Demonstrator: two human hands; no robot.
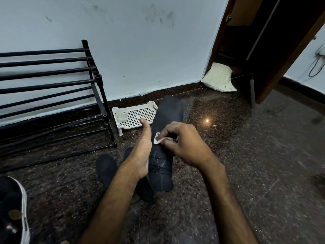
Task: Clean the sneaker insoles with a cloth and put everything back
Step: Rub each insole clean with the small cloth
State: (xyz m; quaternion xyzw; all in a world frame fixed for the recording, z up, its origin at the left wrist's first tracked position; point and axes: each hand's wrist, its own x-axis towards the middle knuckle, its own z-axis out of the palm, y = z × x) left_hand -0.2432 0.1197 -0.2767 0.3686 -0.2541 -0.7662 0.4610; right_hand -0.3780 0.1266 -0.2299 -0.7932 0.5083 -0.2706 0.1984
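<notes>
Insole (167, 120), dark, is held above the floor (246, 155), toe end toward the wall. Left hand (143, 152) grips its left edge, thumb straight along it. Right hand (182, 143) pinches a small white cloth (157, 139) against the upper face. Second insole (106, 168) lies on the floor beneath. Sneaker (12, 208) at lower left.

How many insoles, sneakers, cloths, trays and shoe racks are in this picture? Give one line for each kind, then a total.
insole: 3 (one partly under the forearm)
sneaker: 1
cloth: 1
tray: 1
shoe rack: 1
Total: 7
</notes>
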